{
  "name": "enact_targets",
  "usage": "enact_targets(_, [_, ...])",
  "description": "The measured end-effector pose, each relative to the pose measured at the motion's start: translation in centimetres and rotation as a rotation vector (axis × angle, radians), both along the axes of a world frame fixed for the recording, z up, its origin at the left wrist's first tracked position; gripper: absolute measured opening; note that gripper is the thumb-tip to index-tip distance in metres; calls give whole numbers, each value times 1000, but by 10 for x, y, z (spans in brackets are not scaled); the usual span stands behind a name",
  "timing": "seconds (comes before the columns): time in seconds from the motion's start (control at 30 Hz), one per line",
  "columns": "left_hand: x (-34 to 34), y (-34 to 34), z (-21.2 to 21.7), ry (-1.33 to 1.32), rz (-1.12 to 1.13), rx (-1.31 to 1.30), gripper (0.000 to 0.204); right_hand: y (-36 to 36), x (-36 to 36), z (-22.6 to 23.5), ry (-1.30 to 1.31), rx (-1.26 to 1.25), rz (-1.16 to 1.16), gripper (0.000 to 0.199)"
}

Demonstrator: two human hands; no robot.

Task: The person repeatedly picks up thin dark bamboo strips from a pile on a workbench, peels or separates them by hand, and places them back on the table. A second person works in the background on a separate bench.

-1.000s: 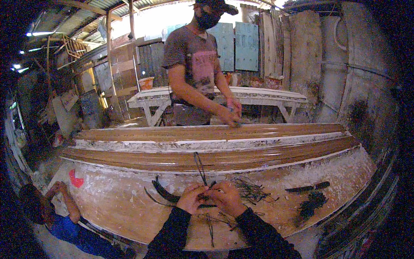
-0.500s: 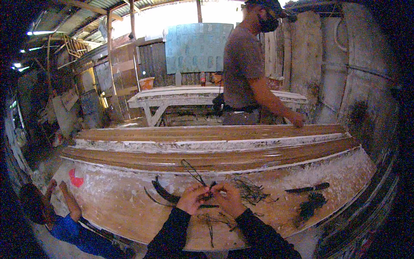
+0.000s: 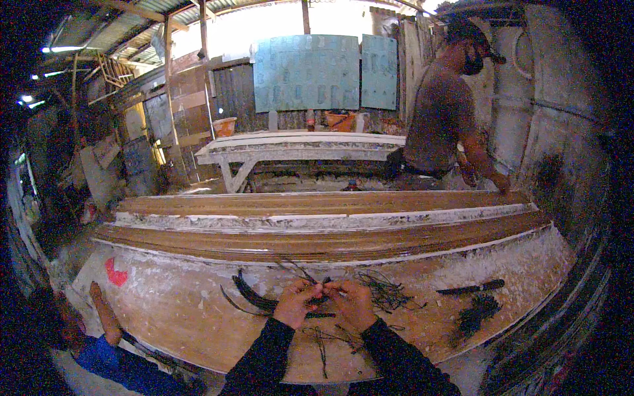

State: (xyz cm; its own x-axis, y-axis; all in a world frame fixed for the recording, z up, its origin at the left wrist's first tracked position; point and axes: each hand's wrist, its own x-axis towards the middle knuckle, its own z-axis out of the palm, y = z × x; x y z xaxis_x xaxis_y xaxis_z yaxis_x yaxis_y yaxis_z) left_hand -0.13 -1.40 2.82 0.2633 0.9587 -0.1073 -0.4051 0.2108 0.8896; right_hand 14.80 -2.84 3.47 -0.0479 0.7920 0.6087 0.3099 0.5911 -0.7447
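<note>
My left hand and my right hand meet over the near part of the worktable, fingertips pinched together. Between them they grip a dark cord, whose loose end sticks up past my left fingers. Left of my hands lies a bundle of dark strips. A tangle of thin black cords spreads just right of my right hand. More loose cords rest on the wood below my hands. Farther right are a black-handled knife and a dark bristly clump.
The whitish-stained worktable has long brown moulded strips along its far side. A red piece lies at its left. A person in blue sits at the left edge; another person stands beyond the table, near a white bench.
The person beyond the table has moved right, leaning lower. The cord's upright loop has dropped lower between my hands. One arm of the person in blue has lowered.
</note>
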Motion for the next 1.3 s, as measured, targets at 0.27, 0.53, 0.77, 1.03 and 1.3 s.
enact_targets(0.27, [5, 1, -2, -2, 63, 27, 15, 9, 2, -12, -104, -31, 56, 7])
enact_targets(0.53, [4, 4, -7, -77, 80, 96, 17, 11, 5, -17, 247, -539, 398, 10])
enact_targets(0.77, [5, 2, -3, -91, 100, 72, 17, 12, 9, -18, 458, -677, 480, 5])
enact_targets(1.03, [5, 5, -7, -2, 96, 134, 16, 16, 5, -29, 563, -603, 416, 7])
enact_targets(1.3, [4, 4, -7, -59, 50, 114, 11, 6, 5, -12, 53, -54, 99, 8])
